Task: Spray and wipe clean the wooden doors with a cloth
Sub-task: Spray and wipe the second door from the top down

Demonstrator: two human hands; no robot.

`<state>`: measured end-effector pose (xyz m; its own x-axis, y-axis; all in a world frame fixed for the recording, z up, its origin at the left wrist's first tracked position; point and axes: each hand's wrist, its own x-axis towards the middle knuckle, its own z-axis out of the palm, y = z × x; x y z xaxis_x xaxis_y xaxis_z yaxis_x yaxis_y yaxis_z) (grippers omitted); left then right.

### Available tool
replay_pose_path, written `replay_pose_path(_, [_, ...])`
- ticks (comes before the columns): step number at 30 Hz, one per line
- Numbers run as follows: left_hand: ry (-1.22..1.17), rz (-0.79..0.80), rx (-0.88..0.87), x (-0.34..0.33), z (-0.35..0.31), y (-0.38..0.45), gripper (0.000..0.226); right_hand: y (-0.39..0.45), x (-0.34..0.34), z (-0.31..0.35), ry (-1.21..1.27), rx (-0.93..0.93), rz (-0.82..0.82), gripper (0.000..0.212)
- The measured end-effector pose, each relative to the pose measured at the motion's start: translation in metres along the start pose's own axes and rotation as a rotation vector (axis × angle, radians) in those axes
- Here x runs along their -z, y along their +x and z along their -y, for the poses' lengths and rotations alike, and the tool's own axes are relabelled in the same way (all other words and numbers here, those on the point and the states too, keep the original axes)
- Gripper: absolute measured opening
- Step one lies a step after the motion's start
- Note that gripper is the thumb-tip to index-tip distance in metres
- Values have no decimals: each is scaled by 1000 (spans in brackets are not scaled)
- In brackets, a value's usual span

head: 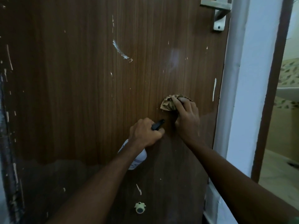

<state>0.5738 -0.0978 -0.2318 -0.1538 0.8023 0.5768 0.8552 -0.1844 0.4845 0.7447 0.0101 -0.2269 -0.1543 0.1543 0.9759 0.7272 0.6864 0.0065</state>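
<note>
A brown wooden door [80, 78] fills the view, streaked with white paint marks and scratches. My right hand [187, 120] grips a bunched, patterned cloth [168, 104] and presses it against the door near its right edge. Just left of it, my left hand [145, 133] grips a white spray bottle [137, 157] by its black trigger head, with the nozzle [159, 123] pointing at the door below the cloth. The bottle's body hangs below my left wrist, partly hidden by the forearm.
A metal door handle [218, 13] sits at the top right. A small pale door stopper [140, 207] is fixed low on the door. A white door frame [242, 94] runs down the right, with a tiled room and a white basin [288, 92] beyond it.
</note>
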Motion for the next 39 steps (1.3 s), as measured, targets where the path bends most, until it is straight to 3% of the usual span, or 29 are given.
replay_pose_path(3, [-79, -82, -46, -1, -1, -3, 35, -71, -8, 3, -16, -22, 96, 65])
replay_pose_path(6, [-237, -155, -5, 1, -4, 3, 36, -140, -13, -6, -128, 305, 224, 63])
replay_pose_path(8, [-330, -185, 31, 1, -8, 9, 33, -125, -14, -16, -135, 370, 220, 62])
replay_pose_path(12, [-360, -175, -21, -2, -22, 12, 29, -22, -9, 7, -8, -127, -5, 69])
replay_pose_path(14, [-358, -169, -37, -3, -29, 11, 32, -9, -11, 14, 2, -189, -64, 63])
replay_pose_path(16, [-385, -173, -24, -2, -33, 12, 34, -44, -19, 14, -48, -67, -7, 65])
replay_pose_path(19, [-413, -185, -13, 1, -35, 13, 34, -111, -22, 3, -141, 322, 112, 58])
replay_pose_path(21, [-387, -159, -21, 2, -36, 12, 31, -99, -17, -3, -109, 391, 138, 51])
replay_pose_path(26, [-372, -172, -23, 10, -26, 9, 36, 0, -10, 34, -18, 21, 20, 62])
replay_pose_path(29, [-385, -194, -4, 21, -16, 11, 29, -18, -22, 47, -10, 57, 28, 69])
replay_pose_path(33, [-339, -190, 21, 28, -11, 10, 30, -87, -32, 26, -71, 326, 99, 67])
replay_pose_path(35, [-309, -153, 16, 28, -13, 9, 30, -79, -30, 13, -83, 364, 107, 67])
replay_pose_path(39, [-316, -99, -25, 20, -21, 6, 28, -24, -8, 4, -23, -52, 1, 64])
